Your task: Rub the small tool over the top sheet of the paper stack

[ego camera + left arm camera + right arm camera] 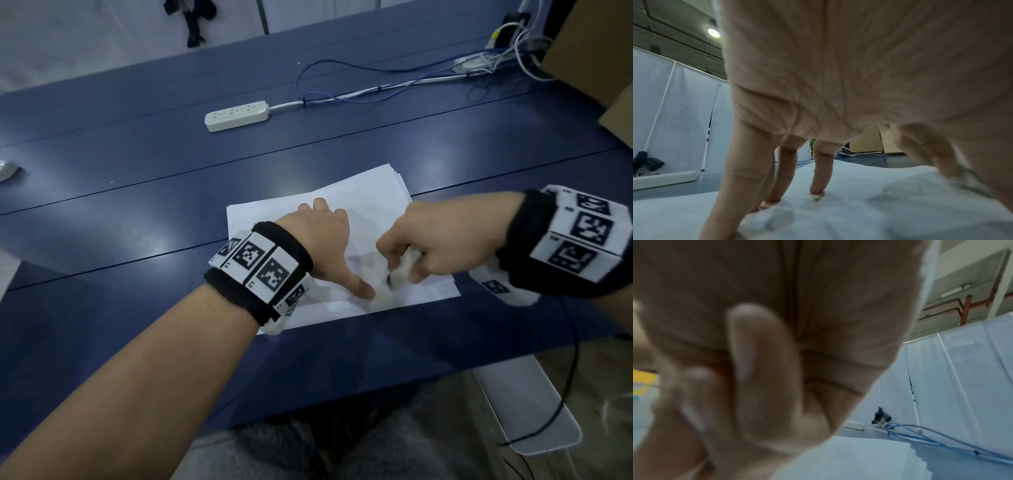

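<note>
At the left edge of the blue counter (102, 212) a pale rounded object (7, 170) is cut off by the frame; it cannot be identified. Further right, towards the far edge, a white power strip (236, 115) lies with its cable running to a tangle of blue and white leads at the far right corner.

The left hand (320, 245) is spread, fingers straight, fingertips (816, 195) pressing down on the stack of white paper (370, 195), thumb stretched towards the other hand. It pins the sheets and grasps nothing. The top sheet shows slight rumpling around the fingertips.

The stack sits at the near edge of the counter, roughly central, sheets slightly fanned at the far corner.

The right hand (431, 246) is curled, fingers pinched around a small white object with a dark tip (399, 272), held touching the top sheet just beside the left thumb. Blur prevents identifying it.

Assessment: the paper is secured and the object applied to it. Faint grey smudging appears on the sheet near the hands. How much work remains cannot be determined.
</note>
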{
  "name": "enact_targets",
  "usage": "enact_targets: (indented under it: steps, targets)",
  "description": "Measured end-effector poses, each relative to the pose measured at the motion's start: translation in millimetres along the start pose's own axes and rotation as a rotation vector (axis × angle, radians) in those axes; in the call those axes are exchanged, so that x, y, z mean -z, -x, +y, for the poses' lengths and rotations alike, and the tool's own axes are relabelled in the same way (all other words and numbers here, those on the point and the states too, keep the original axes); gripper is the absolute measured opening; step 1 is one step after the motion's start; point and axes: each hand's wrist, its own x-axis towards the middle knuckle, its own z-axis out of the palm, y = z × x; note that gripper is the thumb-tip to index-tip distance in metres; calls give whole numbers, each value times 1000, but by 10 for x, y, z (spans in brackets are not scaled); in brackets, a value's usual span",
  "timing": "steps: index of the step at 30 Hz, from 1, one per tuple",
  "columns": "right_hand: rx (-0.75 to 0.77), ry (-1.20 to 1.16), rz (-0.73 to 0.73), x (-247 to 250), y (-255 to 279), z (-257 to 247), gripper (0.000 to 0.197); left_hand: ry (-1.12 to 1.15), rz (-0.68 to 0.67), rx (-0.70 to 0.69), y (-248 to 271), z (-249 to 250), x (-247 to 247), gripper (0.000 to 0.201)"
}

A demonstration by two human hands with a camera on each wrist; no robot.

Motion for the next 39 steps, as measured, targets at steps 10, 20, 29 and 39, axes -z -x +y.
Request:
enact_targets:
  steps: [10,20,29,39]
  targets:
    - [22,0,16,-11,14,-54,16,-12,2,3,-16,8,-6,104]
    - [-12,3,80,49,-50,48,12,-10,1,3,-19,8,-8,106]
    - [-126,2,241,201,-297,152,13,-14,-4,-6,-15,9,1,104]
    - [-149,3,194,243,-286,90,15,-16,-2,-37,-14,-17,-16,100]
